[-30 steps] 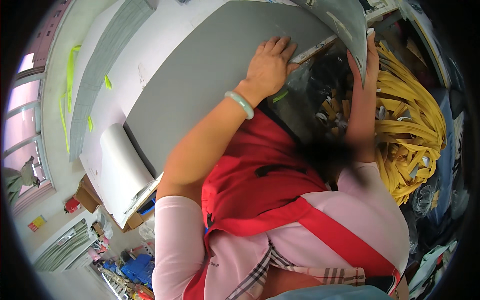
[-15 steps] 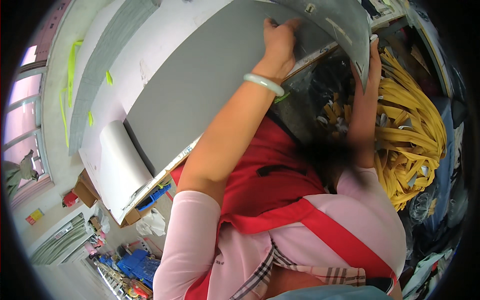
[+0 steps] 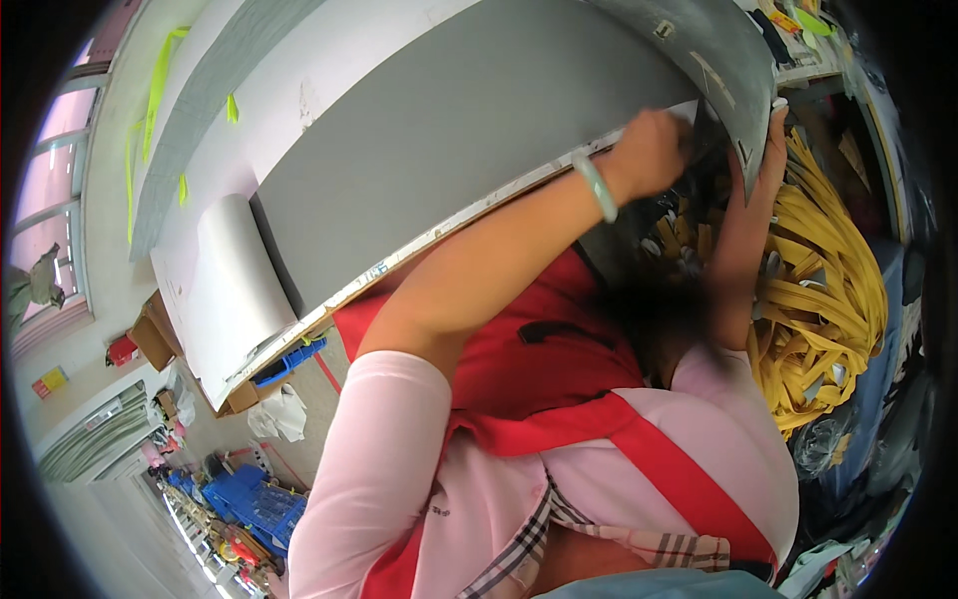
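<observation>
A curved grey panel (image 3: 714,75) with a pointed lower end rises at the upper right. My right hand (image 3: 772,145) grips it by its right edge, and the panel hides part of the fingers. Next to the panel, my left hand (image 3: 651,155) is curled into a fist just past the front edge of the table. A pale bangle (image 3: 596,188) circles the left wrist. The left fingertips are turned away, so what they hold, if anything, is hidden. A large flat grey sheet (image 3: 449,120) covers the table to the left of this hand.
A white roll (image 3: 242,265) lies at the table's left end. Beyond the sheet is a long grey curved strip (image 3: 205,110) with yellow-green ribbons (image 3: 160,85). Yellow straps (image 3: 823,290) are heaped at my right. A blue crate (image 3: 254,504) stands on the floor at lower left.
My left hand has moved right and toward me, off the grey sheet to beyond the table edge, and its fingers have curled. The right hand and curved panel sit slightly lower and further right.
</observation>
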Demonstrator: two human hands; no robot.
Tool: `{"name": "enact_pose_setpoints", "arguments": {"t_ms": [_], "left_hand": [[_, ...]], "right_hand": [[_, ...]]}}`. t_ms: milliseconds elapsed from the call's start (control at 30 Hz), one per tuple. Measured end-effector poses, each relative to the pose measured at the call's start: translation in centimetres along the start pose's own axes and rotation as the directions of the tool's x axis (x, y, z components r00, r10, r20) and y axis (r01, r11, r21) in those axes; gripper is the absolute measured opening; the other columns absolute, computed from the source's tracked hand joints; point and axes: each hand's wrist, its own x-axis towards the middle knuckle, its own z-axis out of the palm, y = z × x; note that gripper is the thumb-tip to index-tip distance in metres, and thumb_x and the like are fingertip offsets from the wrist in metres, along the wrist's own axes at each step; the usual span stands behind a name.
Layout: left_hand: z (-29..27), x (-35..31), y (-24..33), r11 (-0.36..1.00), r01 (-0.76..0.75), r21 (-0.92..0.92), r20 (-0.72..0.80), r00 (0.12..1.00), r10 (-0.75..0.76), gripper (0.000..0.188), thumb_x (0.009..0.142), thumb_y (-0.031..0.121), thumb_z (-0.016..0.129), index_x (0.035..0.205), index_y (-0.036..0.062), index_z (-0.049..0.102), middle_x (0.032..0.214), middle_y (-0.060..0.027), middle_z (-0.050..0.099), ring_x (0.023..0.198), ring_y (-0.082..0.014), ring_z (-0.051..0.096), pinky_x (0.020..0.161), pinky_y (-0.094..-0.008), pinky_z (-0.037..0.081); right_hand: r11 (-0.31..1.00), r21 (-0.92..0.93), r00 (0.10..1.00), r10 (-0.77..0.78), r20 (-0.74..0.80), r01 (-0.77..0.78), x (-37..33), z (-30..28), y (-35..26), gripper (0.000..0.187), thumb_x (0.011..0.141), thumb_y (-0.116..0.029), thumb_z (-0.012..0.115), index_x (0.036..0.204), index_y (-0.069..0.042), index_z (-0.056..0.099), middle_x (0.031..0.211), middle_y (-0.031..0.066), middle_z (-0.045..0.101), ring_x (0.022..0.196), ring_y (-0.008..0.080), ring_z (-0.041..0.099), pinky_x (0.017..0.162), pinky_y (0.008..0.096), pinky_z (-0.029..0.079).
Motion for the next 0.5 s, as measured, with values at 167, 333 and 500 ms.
{"name": "enact_pose_setpoints", "arguments": {"t_ms": [167, 333, 500], "left_hand": [[0.2, -13.4, 0.3, 0.990, 0.142, -0.028, 0.553, 0.827, -0.103, 0.017, 0.083, 0.010, 0.072, 0.097, -0.0001, 0.072, 0.088, -0.0256, 0.069, 0.087, -0.0478, 0.065, 0.078, -0.0483, 0.053], [-8.9, -21.7, -0.8, 0.724, 0.522, -0.452, 0.356, 0.849, -0.390, 0.013, 0.092, 0.008, 0.072, 0.103, 0.0016, 0.074, 0.081, -0.0072, 0.069, 0.071, -0.0210, 0.062, 0.070, -0.0337, 0.052], [-20.9, -37.4, -3.3, 0.003, 0.598, -0.801, 0.446, 0.601, -0.664, 0.008, 0.099, 0.012, 0.068, 0.094, 0.0054, 0.067, 0.069, 0.0041, 0.054, 0.060, -0.0067, 0.049, 0.058, -0.0244, 0.045]], "right_hand": [[0.999, -0.034, 1.000, -0.021, 0.019, 0.021, -0.6, 1.0, -0.2, 0.064, 0.103, -0.041, 0.063, 0.151, -0.003, 0.045, 0.146, 0.0157, 0.055, 0.133, 0.0319, 0.052, 0.113, 0.0451, 0.043], [0.910, -0.412, 0.994, -0.084, -0.071, 0.047, -1.9, 3.2, 1.1, 0.073, 0.102, -0.048, 0.058, 0.153, 0.002, 0.043, 0.153, 0.0175, 0.048, 0.138, 0.0346, 0.046, 0.117, 0.0467, 0.034], [0.895, -0.419, 0.988, -0.144, 0.049, 0.152, 6.0, -3.0, 3.1, 0.065, 0.103, -0.039, 0.060, 0.146, 0.008, 0.047, 0.149, 0.0210, 0.050, 0.133, 0.0369, 0.050, 0.115, 0.0487, 0.040]]}}
